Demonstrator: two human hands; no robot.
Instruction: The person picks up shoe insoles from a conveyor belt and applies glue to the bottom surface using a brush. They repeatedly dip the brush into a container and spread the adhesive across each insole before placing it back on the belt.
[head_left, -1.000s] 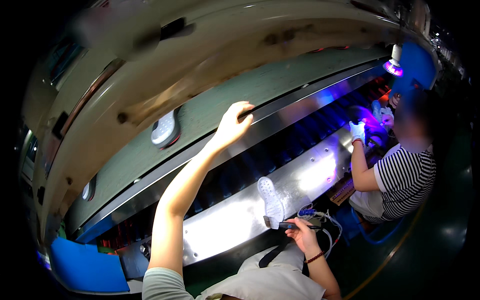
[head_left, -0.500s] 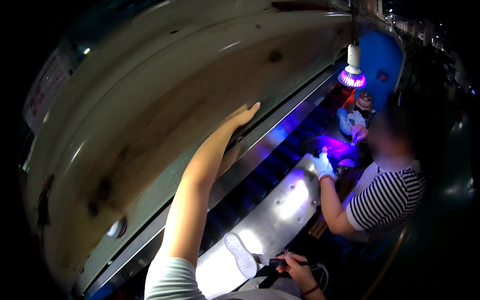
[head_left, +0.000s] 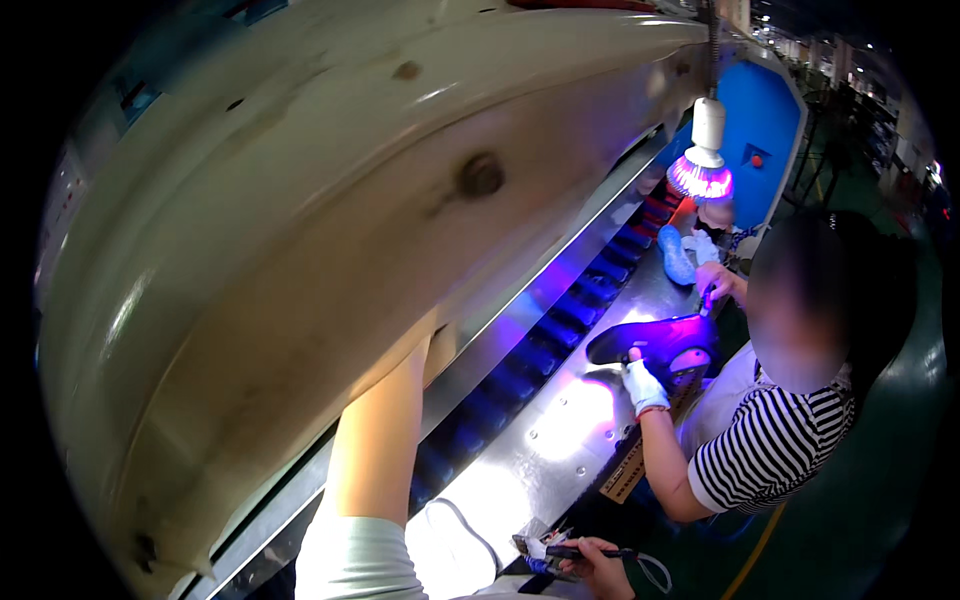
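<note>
My left forearm (head_left: 382, 430) reaches under the edge of a large cream machine hood (head_left: 300, 230), which hides the hand and its fingers. Low in the view, my right hand (head_left: 598, 570) is closed around a brush (head_left: 570, 552) with a dark handle, its pale bristles pointing left. A thin pale cord or tube loops from the handle's rear end. To the left of the bristles, a white shoe sole (head_left: 462, 550) rests on the brightly lit metal surface, close to my sleeve.
Opposite, a striped-shirted person (head_left: 775, 430) holds a dark shoe (head_left: 655, 345) and a small tool over the metal worktop (head_left: 545, 430). A purple-lit lamp (head_left: 703, 175) hangs above. Dark rollers (head_left: 500, 400) run beside the hood. A blue sole (head_left: 676, 256) lies farther back.
My left hand, visible with its thumb out against the hood's opening before, is now hidden by the hood. The view has shifted. The other person's dark shoe shows more clearly.
</note>
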